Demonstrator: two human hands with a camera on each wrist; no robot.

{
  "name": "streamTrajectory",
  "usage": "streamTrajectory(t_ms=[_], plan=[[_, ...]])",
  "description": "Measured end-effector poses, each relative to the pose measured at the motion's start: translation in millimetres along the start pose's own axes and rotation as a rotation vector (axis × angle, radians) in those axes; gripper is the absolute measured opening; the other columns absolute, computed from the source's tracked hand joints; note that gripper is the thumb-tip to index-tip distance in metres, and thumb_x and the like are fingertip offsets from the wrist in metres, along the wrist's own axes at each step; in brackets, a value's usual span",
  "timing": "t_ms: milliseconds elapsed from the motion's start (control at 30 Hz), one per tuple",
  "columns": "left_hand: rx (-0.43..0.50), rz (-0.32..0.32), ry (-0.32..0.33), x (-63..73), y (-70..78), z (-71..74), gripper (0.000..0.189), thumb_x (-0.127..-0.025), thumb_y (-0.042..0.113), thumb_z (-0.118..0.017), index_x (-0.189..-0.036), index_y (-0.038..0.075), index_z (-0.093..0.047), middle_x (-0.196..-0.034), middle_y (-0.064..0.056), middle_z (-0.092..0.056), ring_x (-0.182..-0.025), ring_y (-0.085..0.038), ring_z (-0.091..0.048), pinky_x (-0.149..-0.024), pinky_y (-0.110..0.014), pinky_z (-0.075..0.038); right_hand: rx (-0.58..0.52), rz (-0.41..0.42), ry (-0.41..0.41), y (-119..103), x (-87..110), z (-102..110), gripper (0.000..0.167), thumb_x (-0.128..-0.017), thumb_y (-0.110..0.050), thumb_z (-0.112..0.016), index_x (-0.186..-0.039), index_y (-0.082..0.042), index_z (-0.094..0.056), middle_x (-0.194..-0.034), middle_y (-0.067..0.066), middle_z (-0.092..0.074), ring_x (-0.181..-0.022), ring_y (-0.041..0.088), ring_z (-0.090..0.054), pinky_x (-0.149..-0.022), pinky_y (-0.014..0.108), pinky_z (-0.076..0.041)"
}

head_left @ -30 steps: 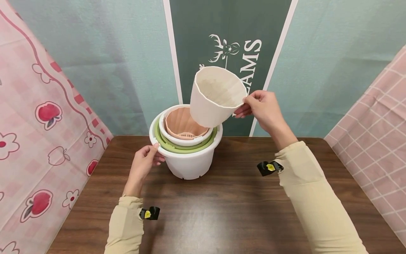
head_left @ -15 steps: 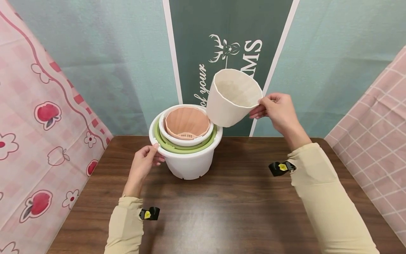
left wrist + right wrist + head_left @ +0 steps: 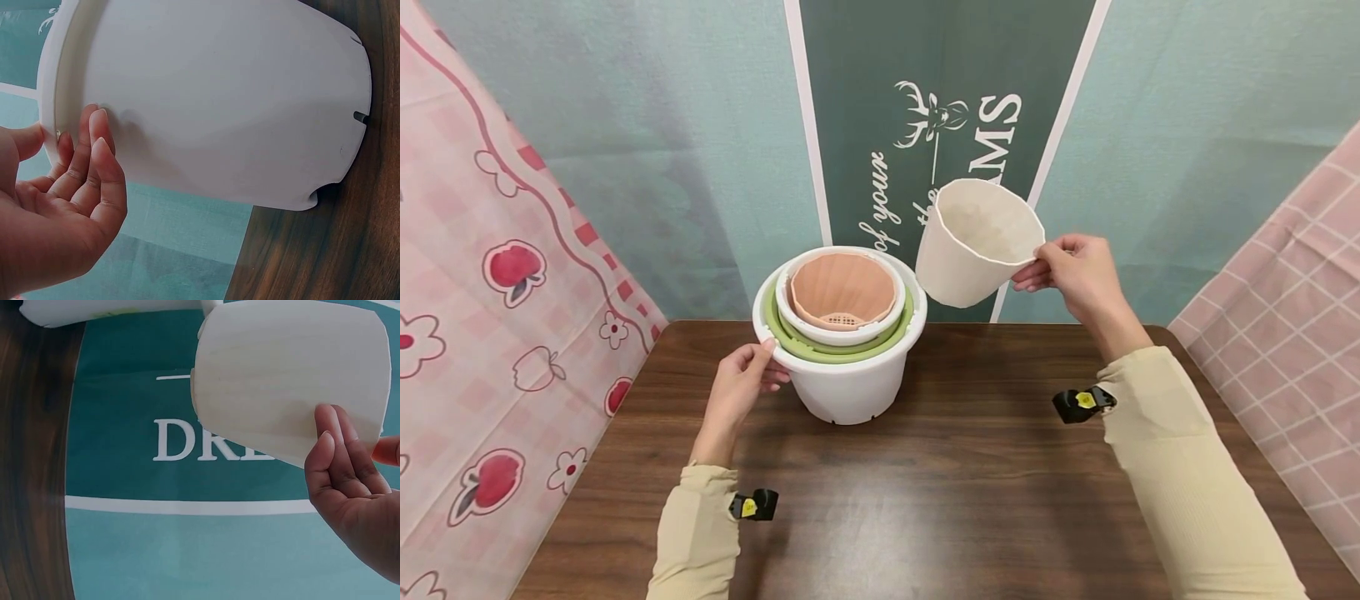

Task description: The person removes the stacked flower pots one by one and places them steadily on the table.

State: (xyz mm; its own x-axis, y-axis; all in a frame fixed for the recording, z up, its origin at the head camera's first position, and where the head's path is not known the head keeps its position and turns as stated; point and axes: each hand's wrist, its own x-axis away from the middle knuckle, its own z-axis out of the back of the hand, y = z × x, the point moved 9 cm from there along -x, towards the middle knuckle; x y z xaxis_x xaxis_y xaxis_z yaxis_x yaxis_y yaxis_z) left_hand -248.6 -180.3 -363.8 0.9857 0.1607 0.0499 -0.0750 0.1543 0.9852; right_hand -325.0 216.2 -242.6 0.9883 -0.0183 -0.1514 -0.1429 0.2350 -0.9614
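Observation:
My right hand (image 3: 1078, 271) pinches the rim of a white faceted flower pot (image 3: 962, 271), tilted and held up above the table at its back. In the right wrist view the thumb is at the rim and the fingers lie along the outside of that white pot (image 3: 287, 375). My left hand (image 3: 741, 383) pinches the rim of a large white pot (image 3: 850, 392) standing on the table. Nested inside it are a green pot (image 3: 842, 357), a smaller white pot (image 3: 842, 337) and a peach pot (image 3: 850, 287) with a grid of holes in its bottom.
The dark wooden table (image 3: 917, 500) carries the nested stack near its back edge. Behind hangs a teal curtain (image 3: 700, 167) with a dark green printed panel. A pink apple-patterned cloth (image 3: 497, 333) borders the left side, a pink checked cloth (image 3: 1285, 317) the right.
My right hand has carried the white faceted pot to the right and slightly down, from over the stack to beside it. The left hand and the stack have not moved.

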Motion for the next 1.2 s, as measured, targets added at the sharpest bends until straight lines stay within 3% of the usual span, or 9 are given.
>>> streamTrajectory(t_ms=[433, 1200], plan=[[0.005, 0.000, 0.003, 0.5, -0.3, 1.2, 0.039, -0.095, 0.033, -0.048, -0.095, -0.006, -0.052, -0.070, -0.004, -0.063, -0.062, -0.007, -0.061, -0.058, -0.021, -0.050, 0.053, -0.059, 0.005, 28.0, 1.1, 4.4, 0.020, -0.093, -0.005, -0.042, -0.091, 0.012, -0.051, -0.063, 0.004, -0.066, -0.058, 0.016, -0.066, -0.058, 0.029, -0.054], [0.021, -0.006, -0.006, 0.0, -0.2, 0.0, 0.037, -0.095, 0.031, -0.048, -0.095, -0.006, -0.051, -0.070, -0.004, -0.063, -0.062, -0.007, -0.061, -0.058, -0.021, -0.050, 0.045, -0.183, -0.039, 96.1, 12.0, -17.9, 0.016, -0.091, -0.001, -0.038, -0.089, 0.011, -0.048, -0.063, 0.010, -0.065, -0.056, 0.017, -0.065, -0.055, 0.029, -0.054]])
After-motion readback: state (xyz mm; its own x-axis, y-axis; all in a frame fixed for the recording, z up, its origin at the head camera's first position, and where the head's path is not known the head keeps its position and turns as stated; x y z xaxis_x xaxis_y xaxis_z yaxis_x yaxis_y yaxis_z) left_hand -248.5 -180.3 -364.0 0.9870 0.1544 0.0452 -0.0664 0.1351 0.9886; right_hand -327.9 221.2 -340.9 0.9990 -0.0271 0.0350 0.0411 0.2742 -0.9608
